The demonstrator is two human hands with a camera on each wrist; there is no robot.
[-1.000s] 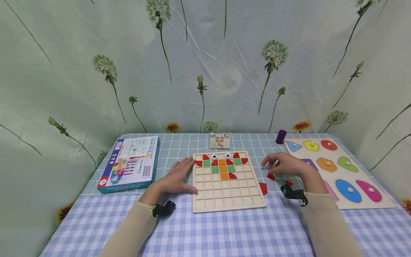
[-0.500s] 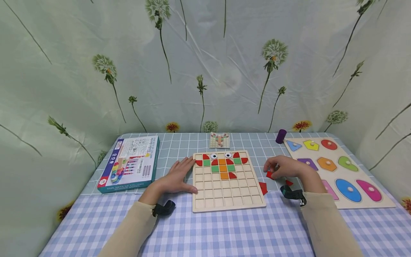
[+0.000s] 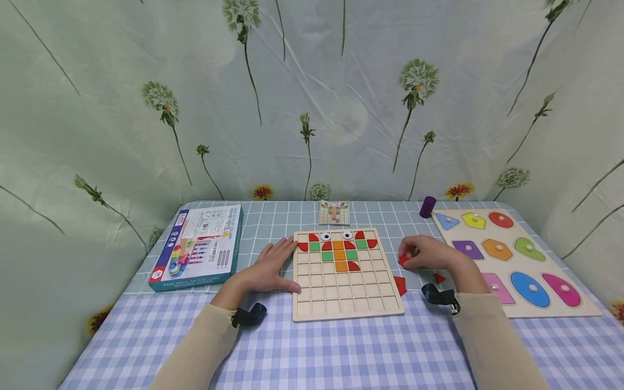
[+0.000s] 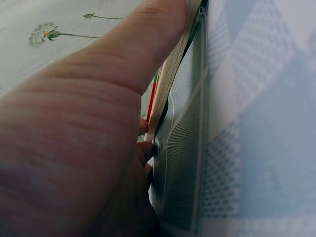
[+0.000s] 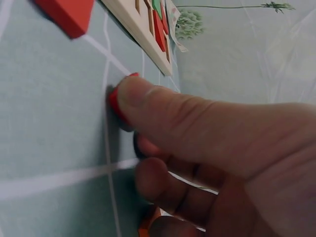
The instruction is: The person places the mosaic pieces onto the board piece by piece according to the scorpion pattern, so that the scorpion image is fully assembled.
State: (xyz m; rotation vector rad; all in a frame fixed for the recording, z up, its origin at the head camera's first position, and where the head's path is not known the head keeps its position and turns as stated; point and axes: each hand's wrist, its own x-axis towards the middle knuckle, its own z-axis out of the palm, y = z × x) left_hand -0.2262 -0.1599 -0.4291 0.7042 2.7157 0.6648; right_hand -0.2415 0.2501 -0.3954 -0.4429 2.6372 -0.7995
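The wooden grid board (image 3: 331, 310) lies mid-table, its upper rows filled with red, green and orange pieces and two round eye pieces. My left hand (image 3: 270, 271) is spread along the board's left edge, thumb at the near part and fingers farther back. To the right of the board, my right hand (image 3: 429, 253) pinches a small red piece (image 5: 114, 102) between thumb and fingers, close over the cloth. The thumb covers much of that piece. Other red pieces (image 3: 401, 285) lie against the board's right side, and a red triangle (image 3: 440, 278) sits below the right hand.
Behind the board is a small pattern card (image 3: 333, 213). A boxed game (image 3: 200, 246) stands at the left. On the right are a wooden shape puzzle (image 3: 489, 232) with knobbed pieces and a purple cylinder (image 3: 427, 207). A blue checked cloth (image 3: 341, 357) covers the front.
My right hand has come down onto the small red piece, pinched it and shifted it slightly left towards the board. The left hand has stayed at the board's edge.
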